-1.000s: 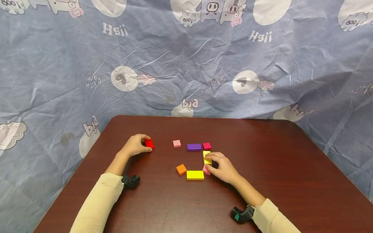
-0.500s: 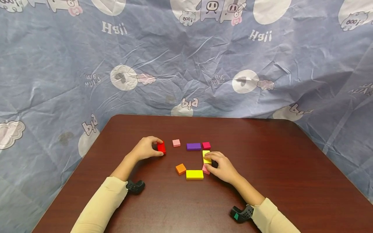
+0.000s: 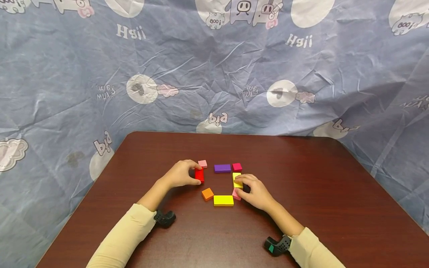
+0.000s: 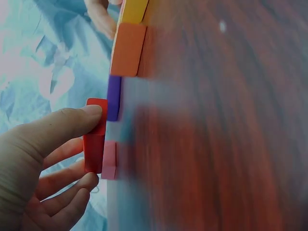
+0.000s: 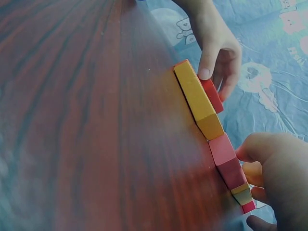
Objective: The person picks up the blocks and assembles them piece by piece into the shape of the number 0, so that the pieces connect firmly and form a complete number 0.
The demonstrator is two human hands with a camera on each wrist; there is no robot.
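My left hand (image 3: 182, 174) grips a red block (image 3: 200, 175) between thumb and fingers, in front of a small pale pink block (image 3: 202, 163). In the left wrist view the red block (image 4: 94, 151) stands out from the thumb and fingertips. My right hand (image 3: 256, 191) rests with loosely bent fingers over an upright-lying yellow block (image 3: 236, 175), its thumb at a pink block (image 3: 236, 195). In the right wrist view the thumb meets the pink block (image 5: 225, 156); finger contact on the yellow one is partly hidden.
A purple block (image 3: 222, 168) and a crimson block (image 3: 237, 167) lie at the back. Nearer are an orange block (image 3: 207, 194), tilted, and a second yellow block (image 3: 223, 201). The brown table (image 3: 187, 234) ends at a printed blue cloth (image 3: 187, 56).
My left hand has carried the red block rightward and slightly nearer, up to the pale pink block. The right hand and the other blocks have stayed in place.
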